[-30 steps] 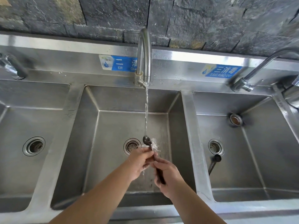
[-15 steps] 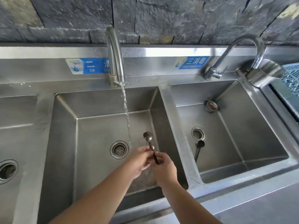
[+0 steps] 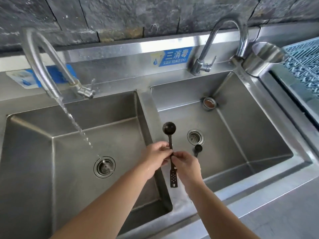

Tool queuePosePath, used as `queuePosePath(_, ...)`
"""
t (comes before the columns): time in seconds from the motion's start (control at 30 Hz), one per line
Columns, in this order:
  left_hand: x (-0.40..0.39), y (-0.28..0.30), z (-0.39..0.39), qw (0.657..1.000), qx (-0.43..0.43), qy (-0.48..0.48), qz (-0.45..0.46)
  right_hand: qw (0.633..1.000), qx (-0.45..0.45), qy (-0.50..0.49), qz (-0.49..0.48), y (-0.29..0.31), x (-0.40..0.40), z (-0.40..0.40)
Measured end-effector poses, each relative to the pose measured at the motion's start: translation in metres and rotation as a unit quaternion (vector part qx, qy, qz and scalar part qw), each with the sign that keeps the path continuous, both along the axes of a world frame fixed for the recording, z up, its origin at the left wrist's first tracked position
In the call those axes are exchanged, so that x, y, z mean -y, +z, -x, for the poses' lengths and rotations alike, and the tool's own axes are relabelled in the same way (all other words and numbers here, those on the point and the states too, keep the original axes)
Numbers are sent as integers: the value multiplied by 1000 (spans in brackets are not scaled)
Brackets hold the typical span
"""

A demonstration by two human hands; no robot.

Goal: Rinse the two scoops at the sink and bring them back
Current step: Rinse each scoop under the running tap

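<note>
We hold a dark long-handled scoop above the steel divider between two basins, its round bowl pointing to 12 o'clock and its perforated handle end hanging toward 6 o'clock. Our left hand pinches the handle from the 9 o'clock side, fingers curled in against it. Our right hand pinches the same handle from the 3 o'clock side, thumb and fingertips closed on it just below the left hand's grip. The two hands touch at the handle.

The second scoop, smaller and dark, lies on the floor of the right basin, at 3 o'clock from our hands; its bowl is just below the drain and our right hand hides part of its handle.

At 9 o'clock, the left faucet runs, and its stream falls slantwise into the drain of the left basin, well apart from the scoop we hold. The right faucet arches at 1 o'clock, with a steel cup just beside its spout at 2 o'clock. A blue label sits on the backsplash at 12 o'clock, beneath a dark stone wall.
</note>
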State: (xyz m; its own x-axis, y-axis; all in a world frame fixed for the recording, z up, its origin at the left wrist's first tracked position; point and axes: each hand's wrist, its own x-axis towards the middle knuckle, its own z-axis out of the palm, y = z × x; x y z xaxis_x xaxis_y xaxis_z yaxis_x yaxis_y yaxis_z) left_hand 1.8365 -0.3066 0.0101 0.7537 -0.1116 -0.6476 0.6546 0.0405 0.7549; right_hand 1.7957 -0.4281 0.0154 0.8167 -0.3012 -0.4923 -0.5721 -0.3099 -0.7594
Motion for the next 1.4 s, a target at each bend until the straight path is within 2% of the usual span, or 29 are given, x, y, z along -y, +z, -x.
queuePosePath(0.17, 90, -24, -41, 995, 39, -7, -88, 997, -50, 39, 39, -30, 91, -55)
queuePosePath(0.3, 144, -75, -64, 987, 9, -18, -158, 987, -123, 85, 53, -79, 140, -93)
queuePosePath(0.37, 161, -107, -71, 975, 4, -37, -221, 976, -168, 125, 63, -107, 154, -108)
queuePosePath(0.47, 178, -150, -79, 949, -7, -79, -305, 960, -210, 178, 45, -154, 169, -124)
queuePosePath(0.63, 182, -208, -86, 942, -84, -61, -318, 936, -221, 271, 48, -221, 175, -136)
queuePosePath(0.77, 174, -240, -81, 926, -124, -38, -356, 920, -228, 313, 64, -250, 162, -137)
queuePosePath(0.97, 176, -264, -77, 914, -133, -35, -382, 915, -257, 295, 102, -263, 154, -133)
queuePosePath(1.17, 175, -266, -81, 906, -134, -63, -397, 904, -240, 319, 157, -258, 149, -135)
queuePosePath(1.3, 172, -237, -83, 905, -138, -89, -393, 905, -210, 331, 162, -225, 150, -133)
queuePosePath(1.4, 167, -191, -92, 902, -59, -136, -406, 926, -164, 300, 160, -181, 151, -134)
